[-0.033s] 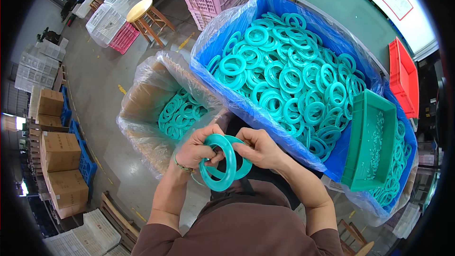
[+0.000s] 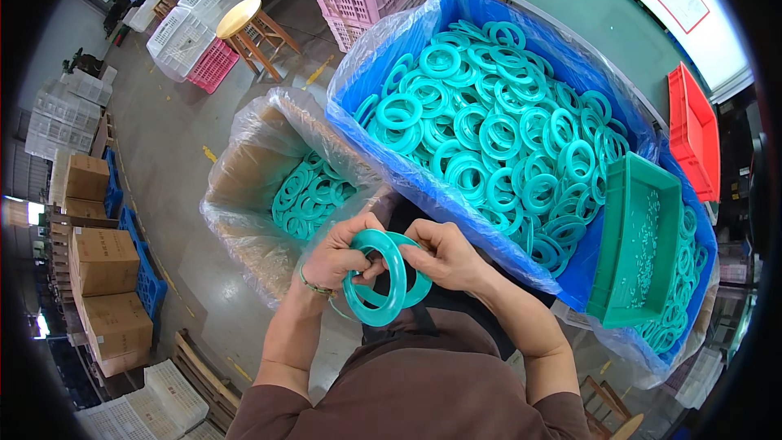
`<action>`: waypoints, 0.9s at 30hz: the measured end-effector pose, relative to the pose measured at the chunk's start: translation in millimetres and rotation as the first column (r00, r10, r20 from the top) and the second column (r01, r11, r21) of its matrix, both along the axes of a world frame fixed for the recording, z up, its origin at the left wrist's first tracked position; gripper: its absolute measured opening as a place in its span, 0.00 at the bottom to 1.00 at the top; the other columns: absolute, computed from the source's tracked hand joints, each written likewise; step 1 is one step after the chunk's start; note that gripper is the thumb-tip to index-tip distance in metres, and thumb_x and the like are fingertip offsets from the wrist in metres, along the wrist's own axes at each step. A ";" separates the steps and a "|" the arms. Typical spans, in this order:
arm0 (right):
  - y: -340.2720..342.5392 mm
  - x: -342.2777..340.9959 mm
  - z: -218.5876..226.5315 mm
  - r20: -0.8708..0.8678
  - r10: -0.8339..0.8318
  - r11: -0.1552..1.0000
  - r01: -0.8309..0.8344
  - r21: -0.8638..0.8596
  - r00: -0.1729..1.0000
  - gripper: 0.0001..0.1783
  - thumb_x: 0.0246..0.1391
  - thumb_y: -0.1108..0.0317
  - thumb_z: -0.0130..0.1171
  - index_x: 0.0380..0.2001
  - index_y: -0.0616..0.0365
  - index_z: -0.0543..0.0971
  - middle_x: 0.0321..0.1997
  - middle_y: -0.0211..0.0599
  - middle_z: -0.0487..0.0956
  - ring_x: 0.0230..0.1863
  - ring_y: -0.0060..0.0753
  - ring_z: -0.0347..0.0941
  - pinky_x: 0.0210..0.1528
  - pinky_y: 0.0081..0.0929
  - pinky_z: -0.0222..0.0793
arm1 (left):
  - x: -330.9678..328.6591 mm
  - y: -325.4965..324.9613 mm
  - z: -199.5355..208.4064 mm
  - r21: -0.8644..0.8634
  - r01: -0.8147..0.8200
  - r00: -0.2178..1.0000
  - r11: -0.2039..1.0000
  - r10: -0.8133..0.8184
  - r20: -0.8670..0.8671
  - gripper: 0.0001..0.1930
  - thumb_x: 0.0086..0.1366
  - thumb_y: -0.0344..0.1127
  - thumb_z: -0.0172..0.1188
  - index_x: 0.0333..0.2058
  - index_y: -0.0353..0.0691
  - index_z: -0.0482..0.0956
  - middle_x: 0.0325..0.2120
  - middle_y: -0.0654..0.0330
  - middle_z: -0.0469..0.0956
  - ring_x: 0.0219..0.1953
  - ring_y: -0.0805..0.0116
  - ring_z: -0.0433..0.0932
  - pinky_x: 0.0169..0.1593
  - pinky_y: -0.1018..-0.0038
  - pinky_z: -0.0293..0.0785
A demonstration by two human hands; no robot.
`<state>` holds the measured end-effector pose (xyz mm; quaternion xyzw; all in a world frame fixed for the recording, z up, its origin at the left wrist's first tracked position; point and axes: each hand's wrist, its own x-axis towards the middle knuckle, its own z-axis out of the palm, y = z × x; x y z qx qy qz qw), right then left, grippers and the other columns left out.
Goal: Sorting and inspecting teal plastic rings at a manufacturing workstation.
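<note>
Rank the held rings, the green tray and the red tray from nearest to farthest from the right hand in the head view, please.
1. Held rings: touching the right hand, on its left.
2. Green tray: off to the right.
3. Red tray: farther right and ahead.

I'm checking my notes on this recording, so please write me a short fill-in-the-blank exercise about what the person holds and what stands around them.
1. The left hand and the right hand together hold ____ teal rings.
2. The bracelet is worn on the person's ____ side.
3. The tray scattered with small white pieces is coloured ____.
4. The open carton stands to the ____ of the blue bin.

Missing words: two; left; green; left.
</note>
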<state>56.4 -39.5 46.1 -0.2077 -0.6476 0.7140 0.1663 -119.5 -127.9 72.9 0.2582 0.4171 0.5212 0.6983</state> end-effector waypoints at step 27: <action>23.5 40.9 -49.3 -0.254 -0.391 0.673 0.086 -0.735 0.885 0.10 0.61 0.68 0.41 0.40 0.60 0.69 0.21 0.26 0.63 0.15 0.11 0.48 0.15 0.11 0.46 | -143.0 -5.9 -87.7 0.024 -0.264 -0.192 0.964 -0.028 -0.981 0.30 0.47 0.28 0.60 0.52 0.38 0.63 0.42 0.47 0.71 0.42 0.59 0.74 0.46 0.70 0.71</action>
